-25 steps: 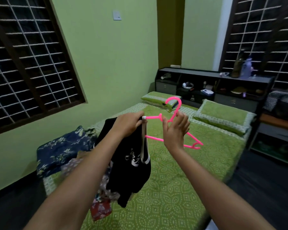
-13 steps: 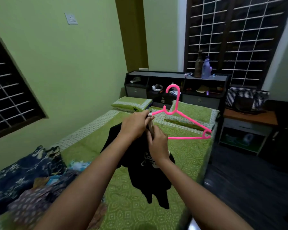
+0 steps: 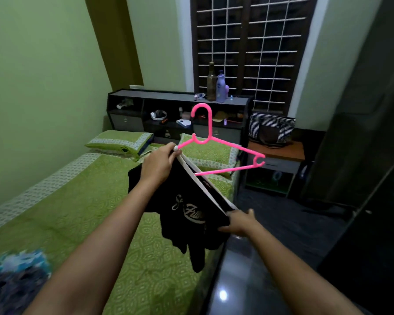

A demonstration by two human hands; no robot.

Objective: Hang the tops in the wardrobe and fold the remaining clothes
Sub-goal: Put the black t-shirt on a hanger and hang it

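Two hands on one black top (image 3: 187, 208), held up over the foot of the bed (image 3: 82, 201). Left hand (image 3: 159, 164) high, fingers and thumb curled round the near end of the pink hanger (image 3: 216, 153) and pinching the top's shoulder against it. Right hand (image 3: 237, 222) lower and nearer the body, fingers closed on the other end of the white-trimmed neckline (image 3: 203, 185), pulling it taut.

Neckline stretched as a straight band, running from the left hand down and to the right toward the right hand. Hanger's long axis running from the left hand out to the right and away — hook upright, free arm pointing toward the bedside table (image 3: 275, 153), well clear of the cloth. Free arm lying above and beyond the right hand, so the right hand looks the nearer one to lift its end of the collar over it.

Top hanging below both hands, printed front facing this way, hem and sleeve dangling over the bed's edge. Only one shoulder on the hanger, by the look of it. Dark wardrobe (image 3: 373, 155) standing off to the right — top not yet hung. Blue flowered clothes (image 3: 16, 264) waiting at lower left, blurred.
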